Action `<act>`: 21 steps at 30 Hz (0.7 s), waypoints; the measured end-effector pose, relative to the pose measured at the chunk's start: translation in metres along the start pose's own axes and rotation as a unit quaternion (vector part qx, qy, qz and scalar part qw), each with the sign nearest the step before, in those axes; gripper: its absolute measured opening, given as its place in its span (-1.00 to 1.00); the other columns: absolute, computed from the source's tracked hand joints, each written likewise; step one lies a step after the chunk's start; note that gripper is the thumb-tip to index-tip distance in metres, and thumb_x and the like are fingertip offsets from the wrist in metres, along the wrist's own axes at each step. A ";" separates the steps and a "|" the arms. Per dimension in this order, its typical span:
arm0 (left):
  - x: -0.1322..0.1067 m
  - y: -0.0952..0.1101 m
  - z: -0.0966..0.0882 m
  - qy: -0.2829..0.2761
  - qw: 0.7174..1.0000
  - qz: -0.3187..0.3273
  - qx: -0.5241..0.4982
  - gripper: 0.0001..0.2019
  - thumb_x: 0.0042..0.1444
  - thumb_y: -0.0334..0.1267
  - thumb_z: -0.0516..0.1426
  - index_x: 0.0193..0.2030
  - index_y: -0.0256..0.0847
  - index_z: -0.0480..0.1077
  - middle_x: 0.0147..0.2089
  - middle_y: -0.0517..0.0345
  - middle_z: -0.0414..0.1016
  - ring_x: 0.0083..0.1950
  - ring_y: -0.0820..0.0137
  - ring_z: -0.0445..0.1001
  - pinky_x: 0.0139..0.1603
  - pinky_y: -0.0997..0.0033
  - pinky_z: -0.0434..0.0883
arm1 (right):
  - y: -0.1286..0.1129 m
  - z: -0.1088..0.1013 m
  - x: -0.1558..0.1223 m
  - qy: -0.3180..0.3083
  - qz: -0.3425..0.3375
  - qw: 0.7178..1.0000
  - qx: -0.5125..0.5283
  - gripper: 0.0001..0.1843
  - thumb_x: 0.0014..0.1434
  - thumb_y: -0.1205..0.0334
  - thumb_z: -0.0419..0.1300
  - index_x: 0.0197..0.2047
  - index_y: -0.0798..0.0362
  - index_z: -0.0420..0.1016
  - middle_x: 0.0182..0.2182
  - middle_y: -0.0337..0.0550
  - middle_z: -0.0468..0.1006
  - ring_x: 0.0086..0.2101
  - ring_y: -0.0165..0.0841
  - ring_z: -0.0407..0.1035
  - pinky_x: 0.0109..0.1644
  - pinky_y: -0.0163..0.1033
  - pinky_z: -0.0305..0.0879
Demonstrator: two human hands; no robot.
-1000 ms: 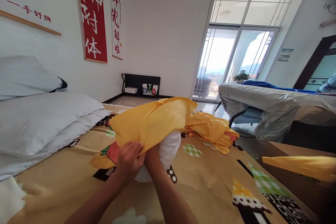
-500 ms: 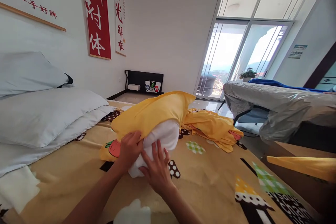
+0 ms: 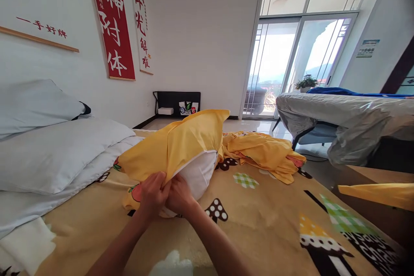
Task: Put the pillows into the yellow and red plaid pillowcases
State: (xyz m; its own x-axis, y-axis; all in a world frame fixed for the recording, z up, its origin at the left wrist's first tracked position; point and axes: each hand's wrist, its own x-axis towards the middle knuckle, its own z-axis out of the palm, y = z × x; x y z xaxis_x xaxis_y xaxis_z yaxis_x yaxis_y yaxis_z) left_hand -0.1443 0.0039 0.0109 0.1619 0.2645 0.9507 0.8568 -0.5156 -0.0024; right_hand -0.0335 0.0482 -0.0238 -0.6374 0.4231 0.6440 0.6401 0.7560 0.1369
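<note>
A yellow pillowcase (image 3: 190,136) is partly drawn over a white pillow (image 3: 202,177), whose near right end sticks out of the opening. My left hand (image 3: 153,192) is closed on the edge of the pillowcase, pulling the fabric up into a fold. Right beside it, my right hand (image 3: 181,194) is closed at the opening against the pillow, its fingertips hidden under the yellow cloth. Part of the case with a red fruit print lies below and left of my left hand.
A patterned tan blanket (image 3: 265,224) covers the bed. Light grey pillows (image 3: 58,151) lie at the left. Crumpled yellow fabric (image 3: 261,153) rests behind the pillow to the right. A plastic-covered table (image 3: 339,108) and a cardboard box (image 3: 375,174) stand at the right.
My right hand has gone from spread fingers on the white pillow to closed at the case opening, next to my left hand. The pillowcase edge is pulled nearer and shifted left.
</note>
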 end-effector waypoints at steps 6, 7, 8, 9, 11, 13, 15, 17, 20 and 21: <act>-0.030 -0.024 -0.004 -0.028 0.988 0.072 0.130 -0.85 0.16 -0.51 -0.01 -0.34 -0.22 0.30 -0.43 0.08 0.36 -0.33 0.26 0.32 -0.27 0.32 0.30 | 0.061 -0.022 -0.076 0.213 0.057 0.975 -0.043 -0.69 0.22 0.33 -0.02 -0.03 0.11 0.44 -0.10 0.05 0.50 0.04 -0.23 0.30 0.13 -0.09 0.17; -0.034 -0.023 -0.006 -0.031 0.987 0.077 0.140 -0.85 0.16 -0.51 0.00 -0.33 -0.23 0.31 -0.42 0.07 0.37 -0.32 0.25 0.32 -0.25 0.29 0.30 | 0.076 -0.024 -0.080 0.234 0.160 0.957 -0.059 -0.70 0.21 0.28 0.00 -0.04 0.12 0.42 -0.11 0.08 0.48 0.01 -0.18 0.30 0.10 -0.06 0.18; -0.037 -0.021 -0.008 -0.034 0.985 0.079 0.146 -0.86 0.15 -0.52 0.01 -0.33 -0.23 0.32 -0.41 0.06 0.37 -0.31 0.25 0.32 -0.22 0.27 0.30 | 0.089 -0.024 -0.080 0.236 0.264 0.933 -0.071 -0.68 0.20 0.23 0.02 -0.02 0.14 0.40 -0.10 0.11 0.46 0.00 -0.14 0.29 0.08 -0.02 0.18; -0.041 -0.020 -0.009 -0.036 0.985 0.082 0.150 -0.85 0.14 -0.52 0.02 -0.31 -0.23 0.33 -0.40 0.06 0.38 -0.30 0.25 0.33 -0.20 0.25 0.30 | 0.101 -0.024 -0.076 0.220 0.354 0.906 -0.078 -0.63 0.19 0.19 0.03 0.03 0.16 0.36 -0.06 0.14 0.44 0.02 -0.10 0.27 0.07 0.00 0.18; -0.049 -0.022 -0.010 -0.036 0.983 0.085 0.160 -0.83 0.11 -0.53 0.03 -0.26 -0.21 0.36 -0.35 0.05 0.41 -0.26 0.25 0.35 -0.14 0.22 0.29 | 0.122 -0.023 -0.061 0.148 0.475 0.863 -0.088 -0.49 0.18 0.12 0.02 0.15 0.19 0.26 0.03 0.19 0.38 0.07 -0.07 0.24 0.07 -0.03 0.18; -0.057 -0.028 -0.008 -0.041 0.979 0.047 0.195 -0.79 0.08 -0.51 0.04 -0.18 -0.21 0.37 -0.24 -0.03 0.44 -0.18 0.20 0.39 -0.10 0.18 0.29 | 0.136 -0.022 -0.042 0.078 0.536 0.834 -0.103 -0.45 0.23 0.13 -0.03 0.23 0.20 0.18 0.08 0.21 0.35 0.10 -0.08 0.24 0.06 -0.08 0.19; -0.060 -0.035 -0.006 -0.072 0.967 -0.061 0.237 -0.76 0.05 -0.44 0.06 -0.11 -0.25 0.36 -0.12 -0.15 0.44 -0.09 0.10 0.41 -0.10 0.12 0.30 | 0.148 -0.022 -0.026 0.039 0.565 0.816 -0.116 -0.47 0.27 0.16 -0.10 0.25 0.20 0.17 0.08 0.24 0.36 0.09 -0.08 0.27 0.03 -0.09 0.21; -0.057 -0.041 -0.006 -0.163 0.940 -0.190 0.231 -0.76 0.06 -0.38 0.05 -0.10 -0.29 0.34 -0.08 -0.20 0.45 -0.04 0.05 0.43 -0.11 0.12 0.32 | 0.158 -0.024 -0.014 0.021 0.576 0.809 -0.119 -0.50 0.30 0.19 -0.12 0.23 0.20 0.21 0.05 0.27 0.39 0.05 -0.06 0.33 -0.03 -0.09 0.25; -0.046 -0.048 -0.011 -0.341 0.874 -0.306 0.164 -0.71 0.16 -0.35 -0.06 -0.01 -0.27 0.31 -0.09 -0.16 0.50 -0.09 0.10 0.51 -0.20 0.21 0.35 | 0.168 -0.032 -0.002 -0.028 0.565 0.816 -0.120 -0.59 0.31 0.24 -0.09 0.15 0.17 0.32 -0.10 0.22 0.52 -0.05 -0.11 0.44 -0.13 -0.15 0.29; -0.043 -0.052 -0.013 -0.381 0.853 -0.323 0.154 -0.67 0.18 -0.34 -0.10 0.05 -0.26 0.29 -0.10 -0.17 0.52 -0.13 0.10 0.53 -0.24 0.23 0.35 | 0.169 -0.036 0.003 -0.047 0.555 0.822 -0.120 -0.62 0.30 0.28 -0.07 0.10 0.17 0.37 -0.16 0.19 0.55 -0.09 -0.14 0.47 -0.14 -0.18 0.29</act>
State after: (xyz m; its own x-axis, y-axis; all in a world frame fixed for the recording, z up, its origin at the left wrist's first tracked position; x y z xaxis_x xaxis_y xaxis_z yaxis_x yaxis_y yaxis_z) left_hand -0.2018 0.0089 -0.0254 -0.2223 0.9252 0.3074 0.9564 0.1457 0.2533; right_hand 0.0883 0.1590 0.0288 0.3735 0.8306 0.4130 0.9086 -0.2378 -0.3434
